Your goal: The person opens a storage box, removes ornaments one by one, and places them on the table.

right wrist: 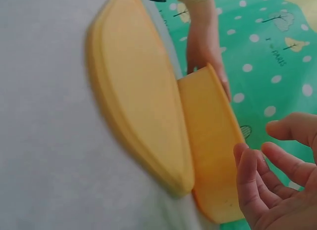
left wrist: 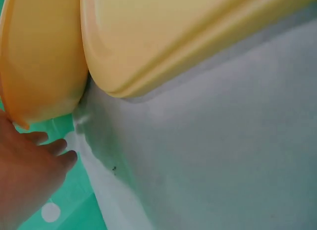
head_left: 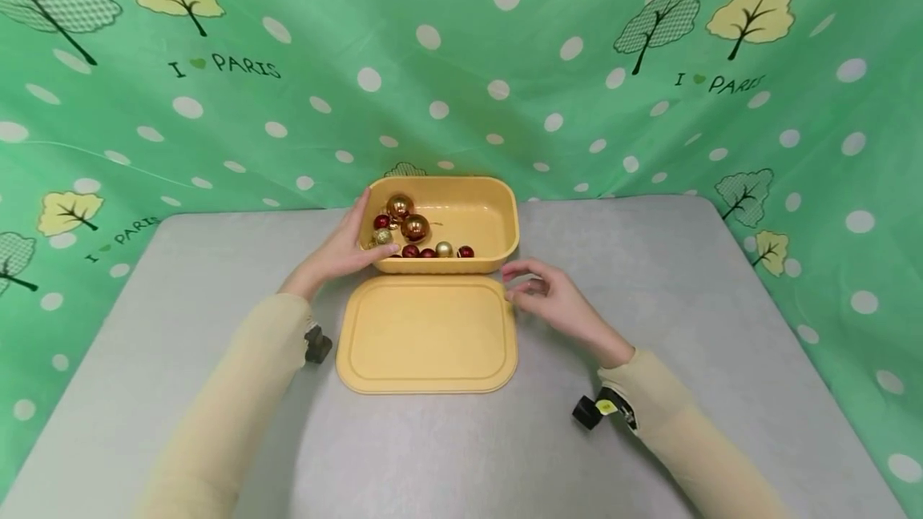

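Note:
A yellow rectangular box (head_left: 472, 223) without a cover sits at the back of the grey table. Shiny baubles lie toward its left and front: two large bronze-gold ones (head_left: 414, 228), several small red ones (head_left: 465, 251) and small pale gold ones (head_left: 444, 249). My left hand (head_left: 344, 251) holds the box's left end, thumb over the front rim and fingers along the outer side. Flat in front of the box lies its yellow lid (head_left: 427, 335). My right hand (head_left: 554, 299), fingers loosely bent and holding nothing, hovers by the box's front right corner and the lid's edge.
The grey tabletop (head_left: 678, 303) spreads around the box and lid. Behind it hangs a green cloth (head_left: 461, 46) with white dots and printed trees, close to the box's back wall. Each wrist carries a small black camera (head_left: 587, 412).

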Demonstrator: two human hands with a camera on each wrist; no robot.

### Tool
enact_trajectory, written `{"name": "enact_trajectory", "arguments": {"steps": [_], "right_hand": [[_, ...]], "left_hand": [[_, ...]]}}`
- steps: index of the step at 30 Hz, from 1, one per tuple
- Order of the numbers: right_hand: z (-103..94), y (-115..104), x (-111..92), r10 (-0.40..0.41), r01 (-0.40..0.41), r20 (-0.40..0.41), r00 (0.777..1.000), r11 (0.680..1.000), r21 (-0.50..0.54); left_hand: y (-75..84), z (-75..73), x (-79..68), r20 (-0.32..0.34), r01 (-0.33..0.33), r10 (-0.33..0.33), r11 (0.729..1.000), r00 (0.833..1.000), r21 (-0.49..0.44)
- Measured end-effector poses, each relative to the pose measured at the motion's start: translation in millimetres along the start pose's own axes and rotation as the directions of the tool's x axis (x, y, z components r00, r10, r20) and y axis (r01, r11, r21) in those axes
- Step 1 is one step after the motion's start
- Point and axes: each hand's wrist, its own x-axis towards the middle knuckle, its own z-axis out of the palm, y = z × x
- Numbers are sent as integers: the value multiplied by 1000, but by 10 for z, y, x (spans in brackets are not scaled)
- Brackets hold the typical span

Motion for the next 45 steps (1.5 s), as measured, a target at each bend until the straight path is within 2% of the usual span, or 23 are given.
{"name": "enact_trajectory", "arguments": {"steps": [3,7,12,21,29,40,45], "right_hand": [[29,-63,93,-25,25,-3,1000,1000,17],[77,-151,230,-66,66,-22,998,998,-9],[143,-216,406,-88,88,-40,995,996,-4],[214,-180,691,-142,143,-11,990,990,20],[269,-196,952,-107,106,25,994,994,40],[489,-122,1324,-48,48,70,996,999,2],[562,-79,1448,-53,56,52,997,996,-73]], "left_hand": [[-6,-5,4,29,39,-38,999,999,-35],[-23,5,15,48,70,-68,996,997,-52],[-43,21,30,56,61,-58,997,997,-50],[-45,32,75,71,48,-46,999,996,-26],[-24,41,106,55,44,-40,997,998,-65],[-63,38,84,52,53,-47,992,998,-116],[-73,24,57,54,63,-57,990,997,-127]]}}
